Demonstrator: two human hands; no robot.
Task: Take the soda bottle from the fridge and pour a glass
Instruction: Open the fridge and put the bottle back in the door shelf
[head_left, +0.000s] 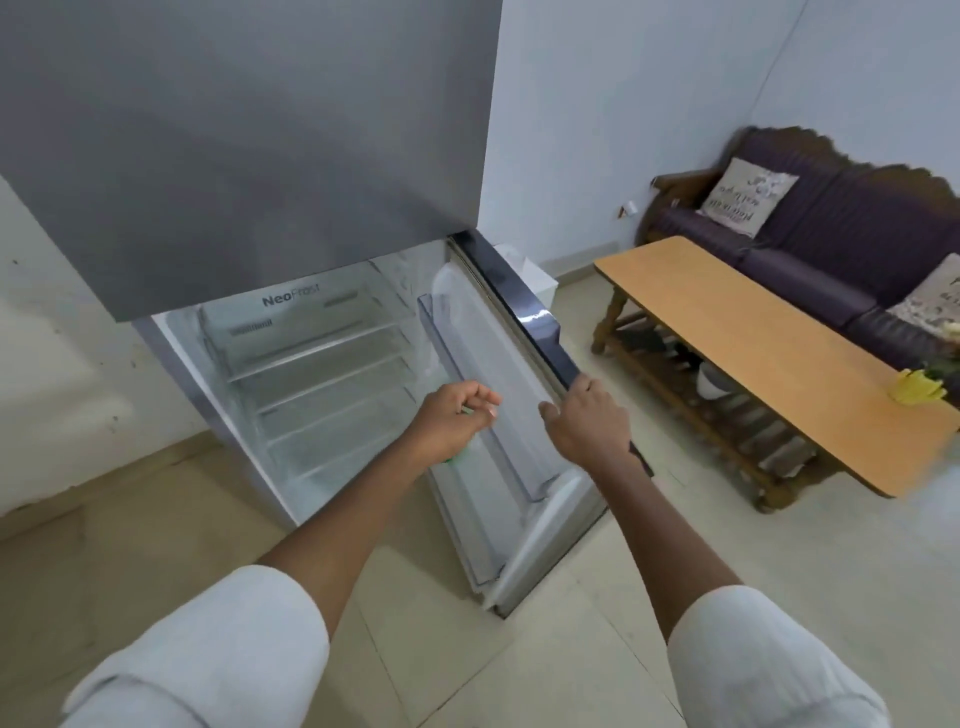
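My right hand grips the dark edge of the open grey fridge door. My left hand curls around the top of a green soda bottle standing in the clear plastic door shelf, mostly hidden behind my hand. A long wooden bench stands to the right.

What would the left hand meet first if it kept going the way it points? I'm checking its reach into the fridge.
Probably the green bottle in the door shelf: the left hand already seems closed at its top, though depth is unclear.
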